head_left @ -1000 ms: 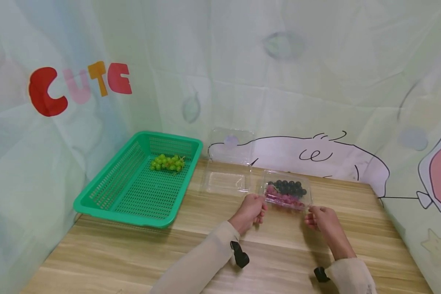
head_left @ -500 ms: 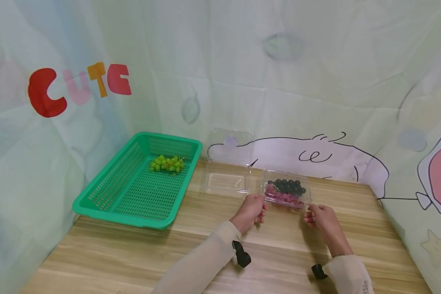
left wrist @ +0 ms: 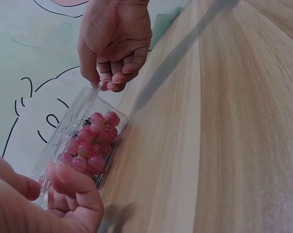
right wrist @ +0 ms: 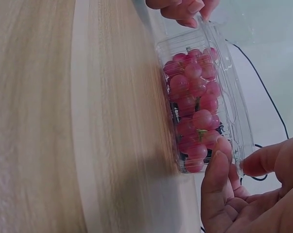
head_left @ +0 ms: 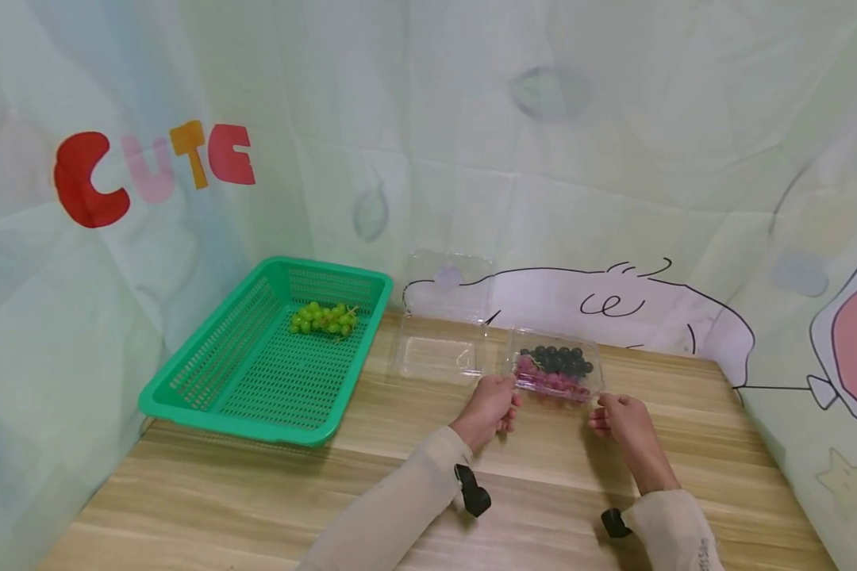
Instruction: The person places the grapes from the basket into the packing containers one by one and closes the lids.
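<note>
A clear plastic clamshell box stands on the table with its lid down. Inside it lie pink-red grapes at the near side and dark grapes behind them. My left hand pinches the box's near left corner between thumb and curled fingers. At the near right corner, my right hand pinches the rim in the same way. Both wrist views show the thumbs on the lid edge, with the fingers curled beneath it.
A second clear clamshell box stands open to the left, its lid upright against the printed backdrop. Further left is a green perforated basket holding a bunch of green grapes. Everything rests on a wood-grain table.
Both hands keep their hold at the box's near corners. The box's near edge and the right hand have shifted very slightly; the basket and the open box stay put.
</note>
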{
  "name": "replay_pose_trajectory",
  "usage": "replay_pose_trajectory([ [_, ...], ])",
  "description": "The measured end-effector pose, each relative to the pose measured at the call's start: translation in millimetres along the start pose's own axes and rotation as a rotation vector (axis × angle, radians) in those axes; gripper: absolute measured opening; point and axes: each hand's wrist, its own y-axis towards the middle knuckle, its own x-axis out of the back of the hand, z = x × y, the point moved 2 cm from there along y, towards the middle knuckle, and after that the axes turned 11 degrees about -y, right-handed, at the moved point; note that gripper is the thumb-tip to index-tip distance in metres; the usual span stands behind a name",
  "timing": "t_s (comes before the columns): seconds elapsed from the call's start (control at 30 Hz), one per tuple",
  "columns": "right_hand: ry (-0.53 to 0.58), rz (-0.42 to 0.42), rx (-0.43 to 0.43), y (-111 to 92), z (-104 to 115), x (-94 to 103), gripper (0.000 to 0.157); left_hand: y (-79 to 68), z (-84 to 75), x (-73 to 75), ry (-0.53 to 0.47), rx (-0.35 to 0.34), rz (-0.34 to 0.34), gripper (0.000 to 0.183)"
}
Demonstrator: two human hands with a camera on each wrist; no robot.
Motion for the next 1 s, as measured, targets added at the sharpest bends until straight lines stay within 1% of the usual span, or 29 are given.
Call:
replay_pose_trajectory([
  [0.37, -0.014, -0.023, 0.005, 3.7, -1.2, -1.5, 0.035, 0.7, -1.6, -1.0, 0.01, 0.007, -0.015, 0.036],
  [0.57, 0.007, -0.034, 0.016, 6.6, -1.2, -2.0, 0.033, 2.5, -1.7, -1.4, 0.018, 0.011, -0.022, 0.036],
  [0.87, -0.017, -0.049, 0.004, 8.7, 1.2, -1.9, 0.039, 6.4, -2.9, -3.6, -0.002, 0.025, -0.032, 0.035],
  [1.0, -0.026, -0.05, -0.005, 8.6, 1.4, -2.1, 0.041, 6.4, -2.2, -4.3, -0.002, 0.022, -0.035, 0.033],
])
